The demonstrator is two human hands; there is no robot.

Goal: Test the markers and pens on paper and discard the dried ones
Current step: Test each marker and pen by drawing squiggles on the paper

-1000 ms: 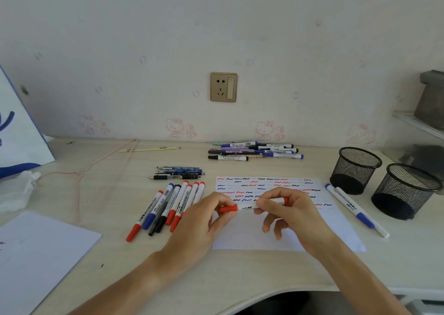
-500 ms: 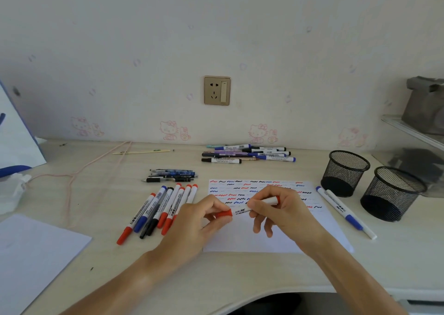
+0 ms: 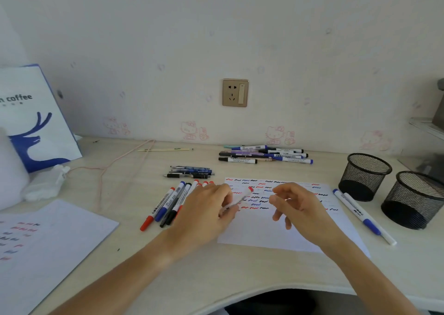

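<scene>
Left hand: left hand is palm-down at the test paper's left edge, fingers curled and pinching a red-capped marker; the image is blurred.
Right hand: right hand hangs over the middle of the paper, fingers loosely bent and apart, gripping nothing visible.
Held marker: its white barrel slants up and right from the left fingers, red end pointing towards the right hand, just short of it.
Test paper: test paper lies flat on the worktop, its upper half covered in red, blue and black squiggles, the lower half bare.
Left of the hands: a row of markers lies just beside the left hand.
Right side: two blue markers lie beside the paper's right edge; two mesh pots stand beyond them.
Rear: a pile of pens sits near the wall.
Near edge: the worktop front curves inward below the forearms.
</scene>
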